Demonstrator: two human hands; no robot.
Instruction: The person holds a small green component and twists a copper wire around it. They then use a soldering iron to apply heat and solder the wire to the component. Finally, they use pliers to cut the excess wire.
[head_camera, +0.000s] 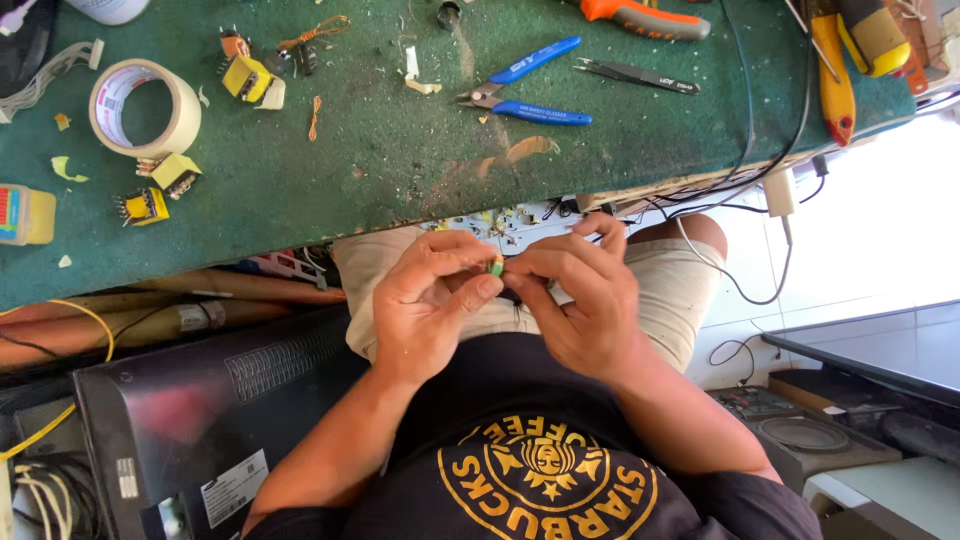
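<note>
A small yellow-green component (496, 265) is pinched between the fingertips of the left hand (428, 300) and the right hand (580, 300), held over the lap just below the edge of the green bench (380, 170). The fingers of both hands are curled close together, thumb against forefinger, closed on the little part, most of which is hidden by them. What is being done to it cannot be told. The work on this piece is judged to be in mid-course: it is kept in hand, not laid down. On the bench, well apart from the hands, several yellow-taped transformers (250, 80) are lying, beside a roll of tape (145, 108); blue-handled cutters (525, 90) and black tweezers (635, 75) rest untouched
</note>
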